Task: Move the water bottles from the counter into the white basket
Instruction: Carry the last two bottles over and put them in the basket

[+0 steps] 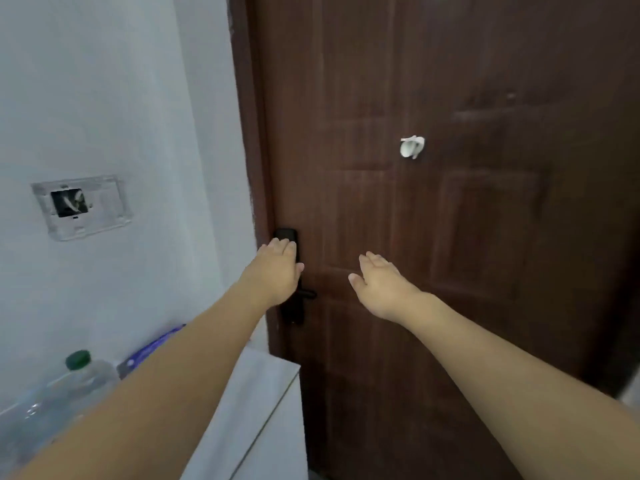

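Note:
A clear water bottle (81, 375) with a green cap stands at the lower left on the white counter (263, 393), partly hidden by my left forearm. More clear plastic shows beside it at the far left edge. My left hand (277, 271) is stretched out in front of the door's black lock, fingers apart, holding nothing. My right hand (381, 282) is stretched out in front of the door, open and empty. Both hands are well above and beyond the bottle. No white basket is in view.
A dark brown door (467, 237) fills the right side, with a black lock and handle (292, 299) and a white hook (412, 147). The white wall holds an open switch frame (81, 206). A blue-and-white package (152, 348) lies behind the bottle.

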Demonstrator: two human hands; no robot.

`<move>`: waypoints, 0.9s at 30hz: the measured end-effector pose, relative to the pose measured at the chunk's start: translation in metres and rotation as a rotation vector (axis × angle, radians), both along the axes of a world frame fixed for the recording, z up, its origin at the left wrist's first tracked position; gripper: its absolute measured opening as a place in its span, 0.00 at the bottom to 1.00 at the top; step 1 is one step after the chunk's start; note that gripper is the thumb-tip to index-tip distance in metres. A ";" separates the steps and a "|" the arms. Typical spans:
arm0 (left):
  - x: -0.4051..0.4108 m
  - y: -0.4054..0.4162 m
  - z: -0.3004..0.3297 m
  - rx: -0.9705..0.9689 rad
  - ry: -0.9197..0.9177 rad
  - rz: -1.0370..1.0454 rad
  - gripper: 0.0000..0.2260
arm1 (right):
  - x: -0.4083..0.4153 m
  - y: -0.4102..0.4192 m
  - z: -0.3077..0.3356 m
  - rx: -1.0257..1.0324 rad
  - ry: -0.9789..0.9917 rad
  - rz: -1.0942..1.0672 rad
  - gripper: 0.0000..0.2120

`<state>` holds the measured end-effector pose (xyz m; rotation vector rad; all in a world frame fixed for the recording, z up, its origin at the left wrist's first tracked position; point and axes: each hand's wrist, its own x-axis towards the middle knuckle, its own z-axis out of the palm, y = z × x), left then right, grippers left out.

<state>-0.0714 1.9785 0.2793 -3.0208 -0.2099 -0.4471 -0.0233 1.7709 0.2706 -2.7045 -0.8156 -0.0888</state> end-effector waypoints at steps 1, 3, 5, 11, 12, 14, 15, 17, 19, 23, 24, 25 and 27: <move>0.012 -0.021 0.002 -0.009 0.006 -0.047 0.25 | -0.001 -0.022 0.001 0.003 -0.005 -0.052 0.29; 0.034 -0.067 0.006 -0.021 0.017 -0.158 0.26 | -0.006 -0.069 0.003 0.004 -0.018 -0.162 0.29; 0.048 -0.117 0.008 -0.035 0.015 -0.277 0.26 | -0.015 -0.116 0.005 0.003 -0.026 -0.278 0.29; 0.061 -0.276 0.010 -0.052 0.006 -0.638 0.26 | -0.066 -0.257 0.010 0.010 -0.028 -0.613 0.29; 0.060 -0.302 0.010 -0.061 0.007 -0.700 0.26 | -0.078 -0.279 0.011 0.001 -0.028 -0.664 0.29; 0.054 -0.353 0.011 -0.089 -0.002 -0.824 0.25 | -0.103 -0.320 0.013 -0.014 -0.015 -0.760 0.28; 0.050 -0.379 0.011 -0.106 -0.010 -0.889 0.25 | -0.115 -0.341 0.013 -0.019 -0.016 -0.809 0.27; 0.038 -0.431 0.012 -0.149 -0.018 -1.016 0.24 | -0.138 -0.385 0.012 -0.027 -0.029 -0.909 0.24; 0.020 -0.483 0.014 -0.187 -0.018 -1.140 0.24 | -0.159 -0.427 0.010 -0.034 -0.030 -1.004 0.23; -0.020 -0.575 0.015 -0.233 -0.026 -1.317 0.24 | -0.195 -0.504 0.004 -0.059 -0.047 -1.164 0.20; -0.029 -0.596 0.014 -0.227 -0.028 -1.344 0.24 | -0.204 -0.522 0.001 -0.056 -0.053 -1.205 0.20; -0.036 -0.616 0.013 -0.217 -0.021 -1.364 0.24 | -0.213 -0.538 -0.001 -0.050 -0.056 -1.239 0.19; -0.047 -0.655 0.009 -0.178 0.008 -1.400 0.24 | -0.233 -0.568 -0.003 -0.048 -0.062 -1.286 0.19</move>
